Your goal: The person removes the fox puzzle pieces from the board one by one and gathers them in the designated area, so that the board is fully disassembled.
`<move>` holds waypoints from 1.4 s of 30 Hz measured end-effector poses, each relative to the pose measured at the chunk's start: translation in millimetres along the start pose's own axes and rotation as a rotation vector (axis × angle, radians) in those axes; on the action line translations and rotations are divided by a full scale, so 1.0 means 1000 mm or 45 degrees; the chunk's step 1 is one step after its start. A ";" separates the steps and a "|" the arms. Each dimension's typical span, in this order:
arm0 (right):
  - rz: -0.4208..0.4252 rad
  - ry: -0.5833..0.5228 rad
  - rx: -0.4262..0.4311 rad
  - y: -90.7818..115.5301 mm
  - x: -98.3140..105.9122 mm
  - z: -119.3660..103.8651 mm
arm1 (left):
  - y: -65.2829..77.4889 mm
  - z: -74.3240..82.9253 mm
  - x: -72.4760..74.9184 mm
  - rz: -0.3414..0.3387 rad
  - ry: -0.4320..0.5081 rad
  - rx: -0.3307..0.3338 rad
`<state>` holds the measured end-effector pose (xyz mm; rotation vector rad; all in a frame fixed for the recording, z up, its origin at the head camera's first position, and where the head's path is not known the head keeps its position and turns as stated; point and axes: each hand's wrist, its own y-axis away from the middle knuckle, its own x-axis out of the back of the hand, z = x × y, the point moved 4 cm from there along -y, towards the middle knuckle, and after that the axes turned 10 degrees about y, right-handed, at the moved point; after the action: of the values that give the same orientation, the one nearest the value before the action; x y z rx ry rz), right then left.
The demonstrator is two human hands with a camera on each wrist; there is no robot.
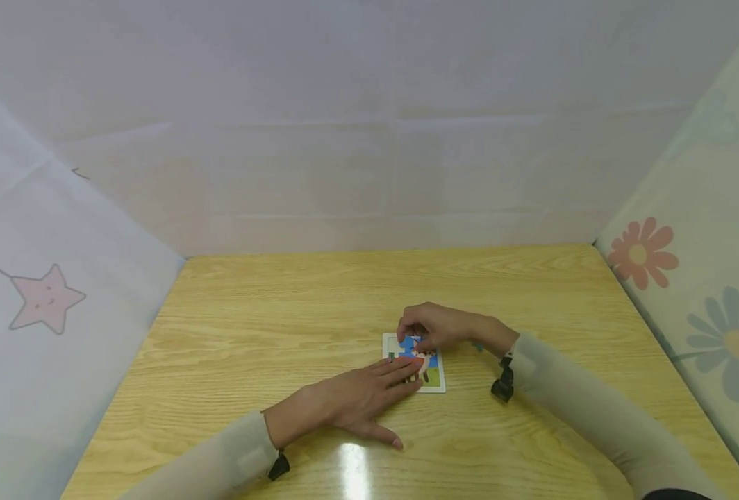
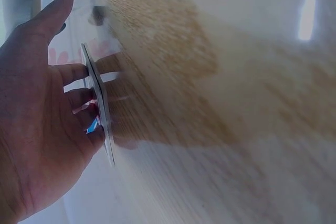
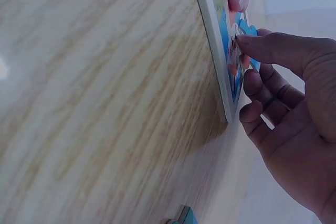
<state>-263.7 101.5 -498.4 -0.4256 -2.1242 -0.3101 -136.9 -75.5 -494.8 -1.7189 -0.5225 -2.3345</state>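
A small picture puzzle in a white-edged tray (image 1: 442, 387) lies on the wooden table. My left hand (image 1: 363, 399) is spread with straight fingers, and its fingertips rest on the puzzle from the near left side. In the left wrist view those fingers (image 2: 79, 97) reach over the tray's thin edge. From the far right, my right hand (image 1: 441, 326) bends over the puzzle's upper part. Thumb and fingers pinch a blue puzzle piece (image 3: 249, 29), which appears tilted above the picture. A pale, bare patch (image 1: 394, 344) of the tray shows at its upper left.
Another teal piece (image 1: 478, 346) lies on the table (image 1: 269, 312) beside the right wrist, partly hidden by it. White cloth walls (image 1: 357, 173) with printed flowers and a star stand around the table's back and sides. Light glares on the near table edge.
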 end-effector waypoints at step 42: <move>0.135 -0.291 -0.085 0.022 -0.002 0.008 | 0.000 0.002 -0.001 -0.007 0.004 0.001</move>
<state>-259.6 123.8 -503.2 -0.6362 -2.3076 -0.2832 -135.2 -75.1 -495.2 -1.7152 -0.5278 -2.3404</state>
